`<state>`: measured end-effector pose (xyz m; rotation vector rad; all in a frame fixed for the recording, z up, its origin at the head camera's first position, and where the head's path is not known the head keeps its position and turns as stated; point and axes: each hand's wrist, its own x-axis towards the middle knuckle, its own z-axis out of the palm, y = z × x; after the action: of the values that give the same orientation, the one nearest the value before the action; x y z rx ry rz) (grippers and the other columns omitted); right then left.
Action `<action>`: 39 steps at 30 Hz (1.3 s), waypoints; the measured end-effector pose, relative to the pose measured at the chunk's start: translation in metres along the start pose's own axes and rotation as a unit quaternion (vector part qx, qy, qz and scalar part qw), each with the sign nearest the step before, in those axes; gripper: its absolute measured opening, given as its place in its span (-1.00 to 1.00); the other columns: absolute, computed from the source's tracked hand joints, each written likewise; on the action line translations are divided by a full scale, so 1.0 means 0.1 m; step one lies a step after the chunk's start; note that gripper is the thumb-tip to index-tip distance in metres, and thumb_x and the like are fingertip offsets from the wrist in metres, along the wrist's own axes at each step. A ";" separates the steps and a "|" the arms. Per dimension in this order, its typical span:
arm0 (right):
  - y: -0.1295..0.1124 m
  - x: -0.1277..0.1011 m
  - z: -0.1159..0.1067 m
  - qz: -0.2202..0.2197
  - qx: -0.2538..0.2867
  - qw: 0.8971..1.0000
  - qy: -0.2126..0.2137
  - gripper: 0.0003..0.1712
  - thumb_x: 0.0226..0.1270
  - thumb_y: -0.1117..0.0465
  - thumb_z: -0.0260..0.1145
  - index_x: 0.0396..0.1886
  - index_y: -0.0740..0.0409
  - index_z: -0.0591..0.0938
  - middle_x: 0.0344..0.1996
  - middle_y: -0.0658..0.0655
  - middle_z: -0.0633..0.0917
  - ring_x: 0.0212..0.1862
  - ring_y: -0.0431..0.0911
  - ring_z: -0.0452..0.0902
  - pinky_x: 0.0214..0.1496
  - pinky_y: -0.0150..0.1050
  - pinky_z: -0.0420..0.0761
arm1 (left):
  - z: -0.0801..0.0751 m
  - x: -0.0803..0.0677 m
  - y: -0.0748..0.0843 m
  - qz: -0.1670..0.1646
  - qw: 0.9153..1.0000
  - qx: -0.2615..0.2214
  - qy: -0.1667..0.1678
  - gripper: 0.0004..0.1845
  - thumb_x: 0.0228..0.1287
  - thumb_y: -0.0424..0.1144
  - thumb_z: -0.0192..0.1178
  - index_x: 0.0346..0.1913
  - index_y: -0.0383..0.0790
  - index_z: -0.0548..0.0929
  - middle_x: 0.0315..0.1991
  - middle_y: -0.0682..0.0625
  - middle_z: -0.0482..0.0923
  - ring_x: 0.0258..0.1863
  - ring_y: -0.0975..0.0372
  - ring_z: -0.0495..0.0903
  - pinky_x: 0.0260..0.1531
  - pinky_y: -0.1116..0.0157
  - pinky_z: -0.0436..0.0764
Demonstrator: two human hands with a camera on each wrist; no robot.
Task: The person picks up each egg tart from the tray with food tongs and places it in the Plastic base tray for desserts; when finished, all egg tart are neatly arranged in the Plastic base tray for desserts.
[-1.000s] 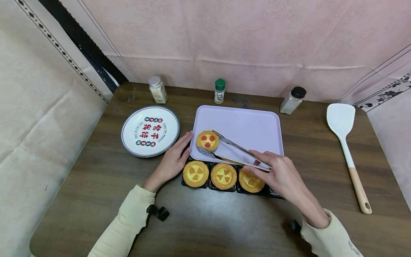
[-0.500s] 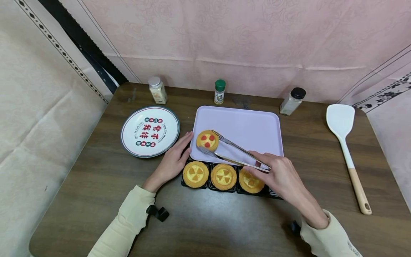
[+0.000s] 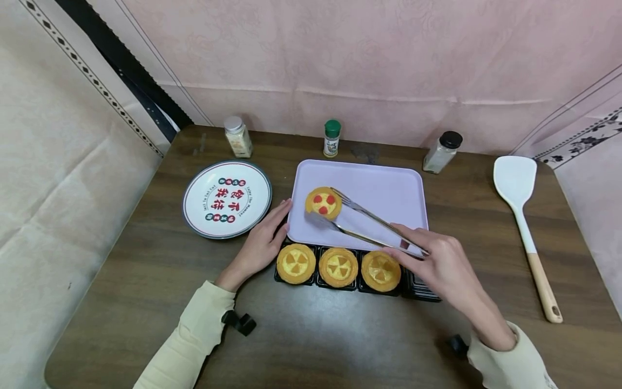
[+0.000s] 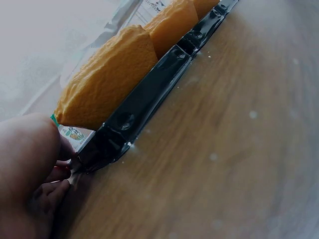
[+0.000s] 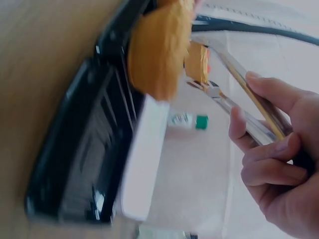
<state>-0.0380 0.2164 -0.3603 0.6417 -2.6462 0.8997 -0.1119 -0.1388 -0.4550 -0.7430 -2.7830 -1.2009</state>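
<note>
Pinching metal tongs (image 3: 369, 227) in the right hand (image 3: 444, 267), fingers curled round both arms – tips squeezing a red-dotted tart (image 3: 323, 202) and holding it over the left part of the pink tray (image 3: 389, 189). Whether the tart is touching the tray or hanging just above it: cannot tell. Resting the left hand (image 3: 259, 246) on the table (image 3: 311, 335), fingers straight, fingertips against the left end of the black tray (image 3: 420, 289). Sitting in that black tray – three yellow tarts (image 3: 338, 266) in a row, with the rightmost compartment bare. Lying left of the pink tray, a printed plate (image 3: 227, 198), nothing on it. Standing along the table's far edge, three spice jars (image 3: 332, 138); lying at the right, a white spatula (image 3: 522, 216).
</note>
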 end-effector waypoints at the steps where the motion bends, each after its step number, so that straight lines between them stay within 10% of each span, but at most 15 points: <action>1: 0.02 -0.02 -0.05 0.000 -0.001 1.000 0.008 -0.47 0.08 0.18 0.57 0.10 0.08 0.71 -0.24 -0.02 0.76 -0.49 -0.27 0.50 -0.53 -0.49 0.42 | 0.00 0.00 0.00 -0.001 1.000 0.000 0.000 -0.46 0.55 -0.26 -0.06 0.51 -0.23 0.18 0.51 -0.06 0.11 0.48 0.16 0.05 0.37 0.05 0.16; 17: 0.29 -1.03 -1.03 0.062 -0.020 0.995 0.069 -0.40 -0.20 0.42 0.62 0.00 0.20 0.74 -0.35 -0.07 0.74 -0.55 -0.45 0.37 -0.53 -0.59 0.31 | 0.00 0.00 0.00 -0.005 1.000 -0.004 -0.003 -0.45 0.55 -0.27 -0.05 0.52 -0.20 0.19 0.51 -0.02 0.11 0.48 0.20 0.05 0.36 0.04 0.18; 27: 0.42 -1.58 -1.13 0.116 0.022 0.993 -0.002 -0.25 -0.27 0.70 0.49 0.10 0.39 0.63 -0.47 -0.12 0.58 -0.62 -0.44 0.34 -0.69 -0.56 0.26 | 0.00 0.01 -0.01 -0.003 1.000 -0.007 -0.001 -0.45 0.54 -0.29 -0.04 0.52 -0.20 0.19 0.51 -0.04 0.11 0.48 0.18 0.05 0.36 0.03 0.17; 39: 0.53 -1.78 -1.07 0.075 0.044 0.996 0.007 -0.28 -0.26 0.71 0.46 0.09 0.48 0.61 -0.45 -0.09 0.54 -0.65 -0.45 0.22 -0.72 -0.63 0.15 | 0.01 0.01 -0.02 0.000 1.000 -0.007 -0.001 -0.45 0.55 -0.28 -0.05 0.52 -0.20 0.18 0.51 -0.04 0.10 0.48 0.19 0.04 0.36 0.03 0.17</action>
<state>0.1015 0.3783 -0.3737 0.4600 -2.6830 1.0628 -0.1138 -0.1389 -0.4567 -0.7442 -2.7793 -1.2228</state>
